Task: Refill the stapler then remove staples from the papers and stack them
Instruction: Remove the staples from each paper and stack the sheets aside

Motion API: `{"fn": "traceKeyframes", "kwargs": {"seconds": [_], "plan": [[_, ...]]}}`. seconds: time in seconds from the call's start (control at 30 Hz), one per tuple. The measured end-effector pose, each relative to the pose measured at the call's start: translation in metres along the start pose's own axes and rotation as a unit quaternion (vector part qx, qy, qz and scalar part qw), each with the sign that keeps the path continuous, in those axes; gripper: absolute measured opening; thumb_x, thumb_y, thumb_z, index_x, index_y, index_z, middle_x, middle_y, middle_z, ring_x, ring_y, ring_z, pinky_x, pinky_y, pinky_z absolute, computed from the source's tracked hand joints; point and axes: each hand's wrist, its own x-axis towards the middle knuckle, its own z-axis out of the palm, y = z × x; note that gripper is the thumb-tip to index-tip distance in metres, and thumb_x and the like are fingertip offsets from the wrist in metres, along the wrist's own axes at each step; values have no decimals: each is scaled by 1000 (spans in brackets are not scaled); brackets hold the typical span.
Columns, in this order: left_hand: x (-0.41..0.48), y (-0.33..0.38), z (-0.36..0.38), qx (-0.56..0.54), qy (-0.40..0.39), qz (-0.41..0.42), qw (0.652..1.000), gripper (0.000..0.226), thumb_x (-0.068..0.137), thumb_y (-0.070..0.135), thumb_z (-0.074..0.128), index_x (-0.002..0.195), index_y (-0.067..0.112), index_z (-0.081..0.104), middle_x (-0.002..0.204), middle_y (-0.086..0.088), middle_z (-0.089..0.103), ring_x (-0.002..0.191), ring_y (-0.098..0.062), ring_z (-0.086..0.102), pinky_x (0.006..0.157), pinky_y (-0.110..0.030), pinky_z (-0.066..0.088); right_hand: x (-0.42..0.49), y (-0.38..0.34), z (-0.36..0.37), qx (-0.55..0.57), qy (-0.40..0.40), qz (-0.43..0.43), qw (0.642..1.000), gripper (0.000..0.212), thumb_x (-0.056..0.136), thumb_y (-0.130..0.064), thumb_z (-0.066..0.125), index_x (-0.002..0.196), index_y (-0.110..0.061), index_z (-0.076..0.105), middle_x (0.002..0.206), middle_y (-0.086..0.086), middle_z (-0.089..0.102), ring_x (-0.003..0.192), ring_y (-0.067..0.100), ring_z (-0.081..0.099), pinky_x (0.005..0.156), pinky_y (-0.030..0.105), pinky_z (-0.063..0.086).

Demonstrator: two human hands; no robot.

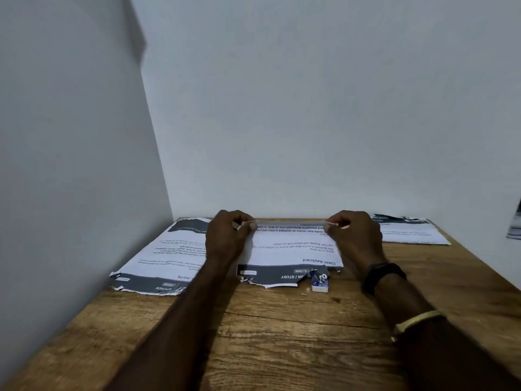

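A printed sheet headed "Clean Keyboard" [293,249] lies in the middle of the wooden table, its near edge torn. My left hand [227,235] pinches its far left corner and my right hand [353,235] pinches its far right corner. Under it to the left lies another sheet with a "Kitchen" header [158,261], also torn at the near edge. A third sheet [408,231] lies at the far right by the wall. A small white and blue staple box [320,286] sits just in front of the middle sheet. No stapler is in view.
The wooden table [267,334] is boxed in by a white wall on the left and one at the back. Small paper scraps [306,291] lie near the staple box. A dark object [516,221] shows at the right edge.
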Motion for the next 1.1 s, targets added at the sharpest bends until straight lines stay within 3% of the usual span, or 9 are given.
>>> {"fn": "traceKeyframes", "kwargs": {"seconds": [0.1,0.23,0.37,0.47,0.63,0.7,0.87,0.97,1.1], "plan": [[1,4,1,-70,82,33,994,2,89,23,73,87,21,74,96,-3,73,85,-21,69,76,-36,53,1,-12,-5,38,45,-53,997,5,88,-25,79,86,-21,77,98,4,76,90,25,71,78,33,52],[1,14,5,-233,135,29,963,12,93,18,68,105,16,68,103,-7,74,83,-24,76,76,-45,63,-10,-36,-6,197,43,-114,973,10,99,-26,65,89,-26,61,92,-2,70,54,18,74,44,34,57],[-5,32,9,-427,74,-88,897,63,94,25,69,149,15,41,145,-12,53,127,-29,62,101,-46,55,-20,-49,1,250,12,-165,954,11,102,-22,63,93,-28,61,91,-2,73,80,18,79,64,33,64],[-10,46,12,-516,-31,-182,836,59,97,38,62,139,0,47,135,-18,61,118,-33,67,100,-49,56,-27,-49,11,211,-39,-190,958,4,98,-20,69,95,-22,67,96,0,77,91,15,76,78,31,62],[-20,42,21,-450,-86,-179,871,24,94,19,69,100,-4,62,94,-20,67,94,-35,70,81,-43,61,-39,-46,25,177,-178,-191,949,15,87,-11,81,93,-23,74,104,-2,80,94,7,77,85,27,62],[-18,37,23,-420,-38,-196,885,8,93,3,66,99,2,62,98,-18,68,96,-36,68,83,-45,59,-41,-45,26,159,-198,-181,950,20,83,-17,85,98,-26,75,106,-2,78,87,5,77,77,25,63],[-8,25,17,-397,47,-234,886,40,90,-1,69,127,-7,55,123,-24,67,111,-40,66,95,-50,57,-37,-38,25,-10,-94,-128,987,27,85,-25,77,110,-29,66,113,-6,68,91,15,70,76,31,56],[-6,19,14,-407,62,-233,881,33,88,-1,71,118,-5,60,111,-19,69,96,-33,68,78,-36,58,-40,-33,25,-151,-190,-94,966,30,82,-37,77,110,-30,69,112,-7,72,106,18,67,88,34,52],[-4,17,15,-406,50,-227,884,18,86,-2,72,100,6,64,103,-16,71,89,-31,69,83,-42,59,-48,-34,38,-264,-236,-131,926,42,82,-57,75,113,-28,69,113,-4,72,109,23,64,91,38,49]]}}
